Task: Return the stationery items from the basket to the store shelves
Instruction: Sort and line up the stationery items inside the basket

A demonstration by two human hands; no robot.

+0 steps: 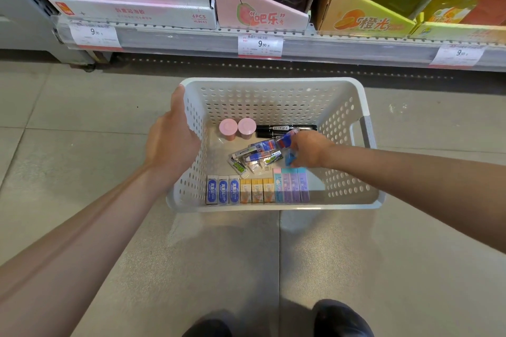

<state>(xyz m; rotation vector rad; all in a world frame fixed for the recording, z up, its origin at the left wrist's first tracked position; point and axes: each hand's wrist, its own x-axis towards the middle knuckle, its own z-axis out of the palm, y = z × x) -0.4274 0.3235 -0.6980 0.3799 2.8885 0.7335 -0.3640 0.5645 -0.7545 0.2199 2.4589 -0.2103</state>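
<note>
A white basket (pixel 273 96) is held over the tiled floor (pixel 68 145) in front of the store shelf (pixel 191 41). The left hand (pixel 171 142) grips the basket's left wall, fingers curled over its rim. The right hand (pixel 308 152) reaches inside, its fingers pinching a small blue-and-red packet (pixel 286 141) above a loose pile of packets (pixel 253 159) in the middle. Boxed erasers (pixel 257 189) line the near wall. Two pink tubs (pixel 237 128) and black markers (pixel 284 128) lie by the far wall.
</note>
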